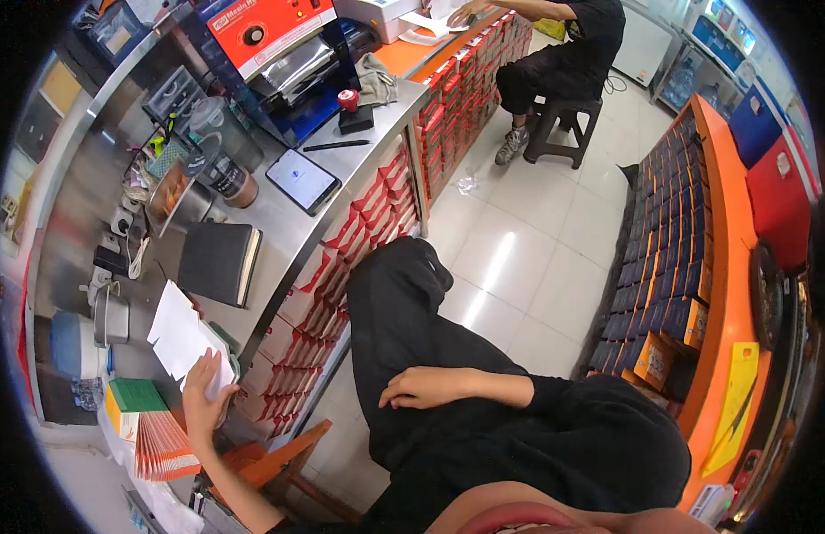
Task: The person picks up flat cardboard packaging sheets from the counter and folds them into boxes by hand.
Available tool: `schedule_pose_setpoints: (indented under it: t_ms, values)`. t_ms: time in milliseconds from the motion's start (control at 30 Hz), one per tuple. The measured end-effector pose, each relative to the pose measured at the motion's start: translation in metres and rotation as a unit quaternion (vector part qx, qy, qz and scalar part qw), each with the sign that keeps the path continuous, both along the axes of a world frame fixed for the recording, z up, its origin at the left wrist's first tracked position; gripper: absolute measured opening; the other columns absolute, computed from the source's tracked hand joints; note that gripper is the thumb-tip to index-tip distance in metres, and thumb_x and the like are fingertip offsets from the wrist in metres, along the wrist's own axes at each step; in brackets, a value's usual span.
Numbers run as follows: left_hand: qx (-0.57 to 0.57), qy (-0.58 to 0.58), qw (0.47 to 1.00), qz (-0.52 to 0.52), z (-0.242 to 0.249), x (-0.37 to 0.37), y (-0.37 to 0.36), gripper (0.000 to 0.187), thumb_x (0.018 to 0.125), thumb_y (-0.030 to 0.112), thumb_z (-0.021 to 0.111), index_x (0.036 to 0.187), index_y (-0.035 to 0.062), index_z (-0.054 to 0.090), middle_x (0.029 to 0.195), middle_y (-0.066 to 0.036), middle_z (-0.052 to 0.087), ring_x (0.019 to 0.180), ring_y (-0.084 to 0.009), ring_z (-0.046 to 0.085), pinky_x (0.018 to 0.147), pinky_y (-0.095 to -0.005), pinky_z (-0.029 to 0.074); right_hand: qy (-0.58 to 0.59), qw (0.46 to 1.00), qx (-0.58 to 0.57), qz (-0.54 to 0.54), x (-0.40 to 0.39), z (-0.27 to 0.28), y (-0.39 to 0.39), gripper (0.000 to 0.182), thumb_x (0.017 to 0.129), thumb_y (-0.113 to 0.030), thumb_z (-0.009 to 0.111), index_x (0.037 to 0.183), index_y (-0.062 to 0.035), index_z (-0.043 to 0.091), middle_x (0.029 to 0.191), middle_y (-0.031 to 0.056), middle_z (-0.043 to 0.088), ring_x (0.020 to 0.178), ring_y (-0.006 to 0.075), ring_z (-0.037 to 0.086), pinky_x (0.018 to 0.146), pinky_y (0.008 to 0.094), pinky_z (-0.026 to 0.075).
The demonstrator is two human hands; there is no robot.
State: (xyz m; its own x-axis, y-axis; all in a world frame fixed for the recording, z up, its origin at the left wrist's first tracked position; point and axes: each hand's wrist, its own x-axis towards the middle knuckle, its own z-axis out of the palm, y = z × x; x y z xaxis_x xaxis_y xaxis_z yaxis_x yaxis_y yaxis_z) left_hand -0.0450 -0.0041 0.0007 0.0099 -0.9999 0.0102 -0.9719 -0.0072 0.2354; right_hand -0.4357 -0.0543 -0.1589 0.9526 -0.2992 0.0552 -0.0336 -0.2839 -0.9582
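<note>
My left hand (204,388) grips the near end of a stack of white papers (178,334) on the metal counter, thumb on one side and fingers on the other. A dark greenish edge shows beneath the sheets. Beyond them lies a black notebook (215,263). Near my left wrist are a green-topped stack (138,396) and a fan of orange-and-white booklets or packets (161,447). My right hand (421,387) rests on my black-clothed thigh, holding nothing, its fingers loosely spread.
A smartphone (302,181), black pen (337,144), red-handled stamp (348,101) and lidded plastic cup (227,178) stand along the counter (292,245). A red-and-blue machine (279,62) is behind them. Stacked boxes (662,240) line the right. Another person (568,62) sits on a black stool (566,120).
</note>
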Motion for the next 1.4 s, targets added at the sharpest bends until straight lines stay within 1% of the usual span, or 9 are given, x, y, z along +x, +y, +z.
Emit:
schedule_pose_setpoints:
  t_ms: [100,200,233,367,800,1000,1033,1267,1400]
  values:
    - [-0.049,0.039,0.998,-0.019,-0.011,0.026,0.001,0.039,0.083,0.014,0.069,0.12,0.001,0.065,0.126,-0.021,0.061,0.119,-0.037,0.058,0.101,-0.0411,0.043,0.002,1.0,0.007,0.0,-0.003,0.0,-0.002,0.027,0.095,-0.011,0.053,0.117,0.0012,0.063,0.113,0.0173,0.067,0.103,0.032,0.064,0.091,0.0415,0.048]
    - [-0.064,0.123,0.984,0.115,-0.016,0.027,0.005,0.025,0.088,0.011,0.065,0.109,-0.0023,0.069,0.106,-0.023,0.069,0.095,-0.0307,0.069,0.085,-0.0354,0.052,-0.002,1.0,0.009,-0.004,-0.01,0.007,-0.008,0.027,0.095,-0.01,0.053,0.117,0.0013,0.063,0.111,0.0171,0.068,0.102,0.0314,0.064,0.09,0.0409,0.049]
    - [-0.115,0.116,0.979,0.12,-0.015,0.015,0.005,0.021,0.091,0.012,0.064,0.101,-0.0045,0.07,0.091,-0.02,0.071,0.075,-0.0229,0.07,0.068,-0.0312,0.054,-0.006,1.0,0.009,-0.007,-0.013,0.008,-0.01,0.027,0.095,-0.01,0.053,0.117,0.0013,0.063,0.111,0.0171,0.068,0.102,0.0311,0.065,0.09,0.0406,0.049]
    - [-0.149,0.035,0.981,0.117,-0.028,0.009,0.011,0.019,0.088,0.012,0.067,0.094,-0.0052,0.071,0.08,-0.016,0.071,0.065,-0.0199,0.067,0.059,-0.0316,0.051,0.01,0.999,0.028,-0.016,-0.021,0.006,-0.015,0.028,0.095,-0.011,0.053,0.119,0.0009,0.063,0.111,0.0166,0.068,0.1,0.0297,0.065,0.089,0.0387,0.049]
    - [-0.043,0.222,0.97,0.093,-0.015,0.028,0.02,0.03,0.072,-0.007,0.066,0.101,-0.0028,0.072,0.093,-0.013,0.072,0.083,-0.0188,0.067,0.075,-0.0289,0.052,0.024,1.0,0.003,0.006,-0.02,-0.002,-0.013,0.028,0.097,-0.015,0.052,0.118,-0.0002,0.062,0.114,0.0171,0.066,0.104,0.0326,0.063,0.091,0.0412,0.048]
    - [-0.1,0.121,0.985,0.075,-0.013,0.004,0.016,0.019,0.08,0.0,0.063,0.098,0.0004,0.07,0.092,-0.012,0.068,0.081,-0.0228,0.065,0.072,-0.0315,0.053,0.003,1.0,0.005,0.009,-0.017,-0.001,-0.017,0.028,0.096,-0.014,0.052,0.118,0.0004,0.061,0.112,0.0184,0.066,0.105,0.0343,0.063,0.091,0.0417,0.048]
    - [-0.141,-0.077,0.987,-0.021,-0.008,-0.006,0.014,0.012,0.085,0.005,0.062,0.097,0.003,0.065,0.092,-0.012,0.062,0.084,-0.0279,0.061,0.069,-0.0342,0.052,0.003,1.0,0.002,0.007,-0.016,-0.002,-0.017,0.028,0.096,-0.014,0.052,0.118,0.0007,0.061,0.112,0.0185,0.066,0.105,0.0344,0.063,0.091,0.0417,0.048]
    - [-0.26,-0.408,0.873,0.051,-0.046,-0.005,0.021,0.016,0.085,0.012,0.063,0.098,0.004,0.059,0.082,-0.011,0.051,0.08,-0.0292,0.056,0.069,-0.0402,0.048,0.007,1.0,0.001,0.008,-0.017,-0.005,-0.017,0.027,0.097,-0.014,0.051,0.118,0.0003,0.061,0.113,0.0181,0.066,0.105,0.0338,0.062,0.091,0.0408,0.048]
    - [-0.396,-0.349,0.83,0.179,-0.042,0.007,0.035,0.019,0.094,0.007,0.058,0.112,0.0004,0.06,0.083,-0.011,0.053,0.073,-0.0285,0.056,0.064,-0.0361,0.047,0.011,1.0,0.005,0.004,-0.018,0.006,-0.019,0.027,0.097,-0.015,0.052,0.117,0.0006,0.062,0.111,0.0182,0.066,0.102,0.0333,0.063,0.089,0.0407,0.048]
